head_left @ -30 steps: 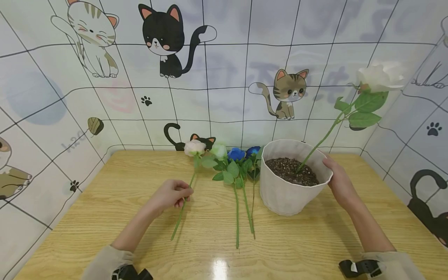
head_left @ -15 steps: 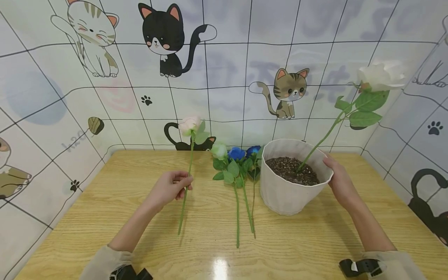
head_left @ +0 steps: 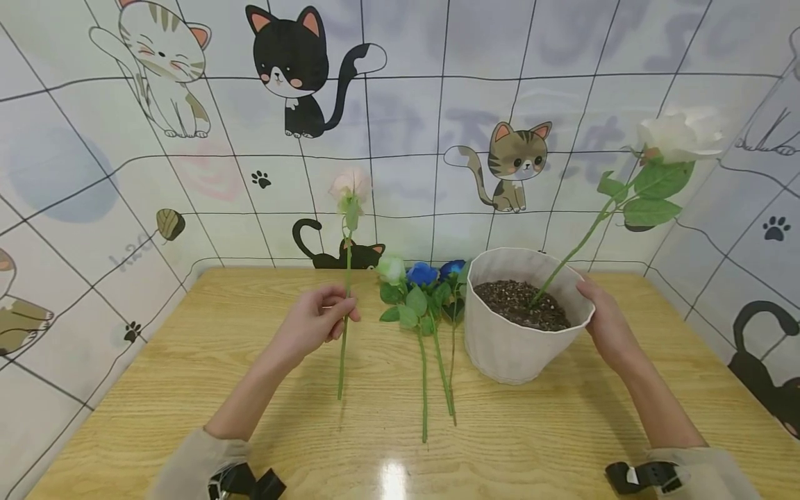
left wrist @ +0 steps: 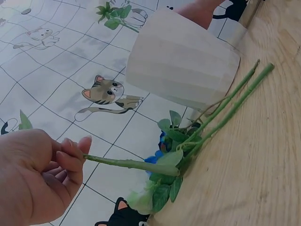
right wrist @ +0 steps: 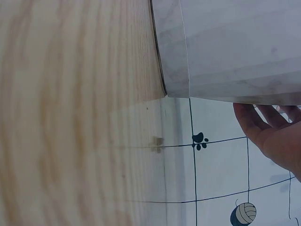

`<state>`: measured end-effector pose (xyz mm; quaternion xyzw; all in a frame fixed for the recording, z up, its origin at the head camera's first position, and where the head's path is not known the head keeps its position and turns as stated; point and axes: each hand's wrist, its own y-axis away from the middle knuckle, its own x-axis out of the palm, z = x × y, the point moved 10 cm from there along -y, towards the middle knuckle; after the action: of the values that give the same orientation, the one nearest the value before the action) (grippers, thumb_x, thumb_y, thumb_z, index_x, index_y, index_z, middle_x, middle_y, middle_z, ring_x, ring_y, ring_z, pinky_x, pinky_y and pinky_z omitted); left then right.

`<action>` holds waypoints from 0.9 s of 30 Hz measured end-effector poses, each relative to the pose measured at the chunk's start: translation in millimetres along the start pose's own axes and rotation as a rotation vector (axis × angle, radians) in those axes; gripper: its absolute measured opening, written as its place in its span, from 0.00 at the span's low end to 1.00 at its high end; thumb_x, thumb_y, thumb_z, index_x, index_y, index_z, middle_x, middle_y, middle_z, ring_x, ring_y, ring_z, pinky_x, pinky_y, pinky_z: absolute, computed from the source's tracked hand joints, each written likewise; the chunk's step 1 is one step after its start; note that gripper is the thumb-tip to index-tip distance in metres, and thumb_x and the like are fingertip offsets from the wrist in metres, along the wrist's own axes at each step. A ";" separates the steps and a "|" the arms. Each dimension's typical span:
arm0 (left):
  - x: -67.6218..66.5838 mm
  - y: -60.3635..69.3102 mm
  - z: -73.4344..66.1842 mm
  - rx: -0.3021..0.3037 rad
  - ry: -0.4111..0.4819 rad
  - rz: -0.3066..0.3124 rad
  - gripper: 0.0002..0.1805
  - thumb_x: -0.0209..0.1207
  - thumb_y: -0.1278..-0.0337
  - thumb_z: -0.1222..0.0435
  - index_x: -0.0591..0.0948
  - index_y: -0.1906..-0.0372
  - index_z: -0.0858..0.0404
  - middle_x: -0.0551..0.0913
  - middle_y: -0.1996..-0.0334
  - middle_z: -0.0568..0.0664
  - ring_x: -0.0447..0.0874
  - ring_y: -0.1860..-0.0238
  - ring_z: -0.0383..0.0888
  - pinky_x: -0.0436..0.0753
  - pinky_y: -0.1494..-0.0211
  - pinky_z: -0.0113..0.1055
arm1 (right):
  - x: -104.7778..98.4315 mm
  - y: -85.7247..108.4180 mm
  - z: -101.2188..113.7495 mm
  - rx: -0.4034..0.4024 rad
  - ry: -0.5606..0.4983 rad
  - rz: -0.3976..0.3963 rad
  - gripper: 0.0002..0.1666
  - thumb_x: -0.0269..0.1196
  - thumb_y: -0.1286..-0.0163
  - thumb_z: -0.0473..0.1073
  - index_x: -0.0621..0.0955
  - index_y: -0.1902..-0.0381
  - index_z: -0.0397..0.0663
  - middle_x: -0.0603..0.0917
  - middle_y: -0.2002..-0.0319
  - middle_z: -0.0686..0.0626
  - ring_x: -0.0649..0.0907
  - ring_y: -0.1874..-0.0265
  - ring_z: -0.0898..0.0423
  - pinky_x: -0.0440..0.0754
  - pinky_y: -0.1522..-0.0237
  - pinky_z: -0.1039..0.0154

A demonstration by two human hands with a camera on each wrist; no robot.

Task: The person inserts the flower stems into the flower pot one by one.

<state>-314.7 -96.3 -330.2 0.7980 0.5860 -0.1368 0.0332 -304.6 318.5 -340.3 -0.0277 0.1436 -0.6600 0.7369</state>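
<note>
The left hand (head_left: 315, 321) (left wrist: 37, 174) pinches the green stem of a pale pink rose (head_left: 351, 186) between thumb and fingers. That rose is nearly upright above the table, its bloom against the wall covering and its stem end (left wrist: 141, 165) pointing down. At the right side of a white pot (head_left: 509, 357) (left wrist: 183, 56) (right wrist: 235, 52), the right hand (head_left: 609, 330) (right wrist: 277, 139) grips the rim, thumb at the edge. Dark soil (head_left: 519, 305) fills the pot's lower part, and a white rose (head_left: 678, 135) stands in it, leaning right.
Between the left hand and the pot lie a greenish-white rose (head_left: 392, 269), a blue rose (head_left: 422, 274) and a darker blue one (head_left: 451, 269), stems toward the front of the wooden table (head_left: 250, 430). Cat-patterned covering (head_left: 406, 118) encloses the back and sides.
The left hand has lifted the pink rose from a slanted pose low over the table to nearly upright, moving slightly back and right. Right hand and pot have stayed in place.
</note>
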 end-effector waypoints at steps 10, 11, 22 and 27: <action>10.3 -10.4 -25.6 0.087 0.073 -0.056 0.10 0.54 0.24 0.65 0.76 0.53 0.71 0.82 0.69 0.61 0.71 0.82 0.40 0.70 0.78 0.28 | 0.3 0.2 -0.2 -0.004 0.001 -0.006 0.37 0.37 0.15 0.55 0.51 0.21 0.36 0.69 0.36 0.63 0.70 0.40 0.69 0.71 0.47 0.77; 11.3 -11.6 -28.0 0.101 0.077 -0.062 0.10 0.54 0.24 0.65 0.77 0.53 0.70 0.82 0.69 0.61 0.71 0.82 0.40 0.70 0.79 0.28 | 0.2 0.3 -0.4 -0.001 0.000 -0.006 0.37 0.37 0.15 0.55 0.51 0.20 0.36 0.68 0.35 0.63 0.69 0.40 0.69 0.71 0.47 0.77; 23.9 -20.0 -53.6 0.238 0.143 -0.054 0.13 0.53 0.23 0.62 0.80 0.51 0.69 0.80 0.70 0.65 0.71 0.83 0.42 0.69 0.80 0.29 | 0.3 -0.2 -0.6 0.008 -0.023 -0.006 0.37 0.38 0.15 0.55 0.51 0.20 0.38 0.68 0.36 0.65 0.70 0.41 0.71 0.70 0.46 0.77; 26.9 -23.0 -63.7 0.271 0.152 -0.065 0.13 0.54 0.23 0.62 0.81 0.54 0.69 0.81 0.72 0.59 0.70 0.84 0.42 0.70 0.80 0.29 | -0.4 0.3 0.1 0.011 0.004 -0.015 0.38 0.37 0.15 0.56 0.52 0.21 0.36 0.70 0.38 0.64 0.70 0.41 0.69 0.71 0.47 0.77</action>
<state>-317.6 -50.6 -273.4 0.7837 0.5886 -0.1548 -0.1239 -304.3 319.0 -340.2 -0.0234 0.1415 -0.6664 0.7317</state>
